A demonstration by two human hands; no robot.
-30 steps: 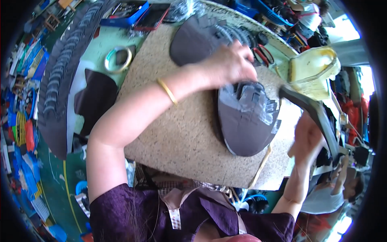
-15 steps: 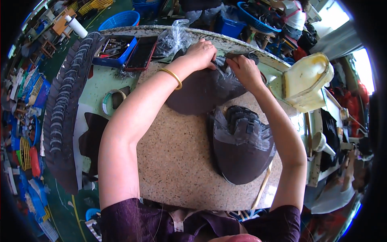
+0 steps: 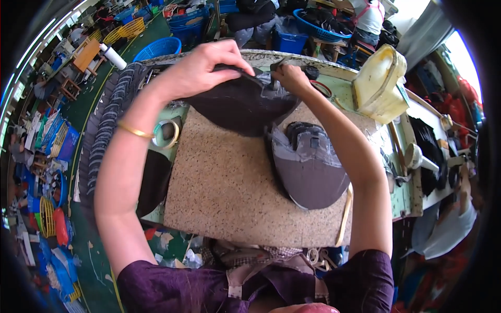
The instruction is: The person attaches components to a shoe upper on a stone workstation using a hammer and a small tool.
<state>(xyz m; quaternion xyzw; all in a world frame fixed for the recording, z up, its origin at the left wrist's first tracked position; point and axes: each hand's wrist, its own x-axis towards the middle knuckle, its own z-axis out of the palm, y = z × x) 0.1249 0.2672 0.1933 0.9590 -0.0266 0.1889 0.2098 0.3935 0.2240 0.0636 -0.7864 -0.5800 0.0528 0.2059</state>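
A dark brown, curved sheet panel (image 3: 235, 107) with shiny grey patches along its upper edge is stretched between my hands over the far part of the slab. My left hand (image 3: 211, 68), with a gold bangle on the wrist, pinches the panel's far edge between thumb and fingers. At its right end, my right hand (image 3: 292, 78) is closed on the same panel's edge. Nearer me lies a second rounded dark panel (image 3: 313, 180), with grey glossy strips and black layered pieces at its far end. It rests on the speckled stone slab (image 3: 219, 182), apart from both hands.
Overlapping dark panels (image 3: 109, 125) line the left table edge. A tape roll (image 3: 167, 133) and a dark cut piece (image 3: 154, 180) lie left of the slab. A yellowish block-shaped form (image 3: 378, 86) stands at right. A light strip (image 3: 344, 216) lies by the slab's right edge. Other people sit beyond.
My left hand has moved left, drawing the panel wider and leftward. The blue tray and phone are now covered. My right hand has shifted slightly left, and the whole view has shifted.
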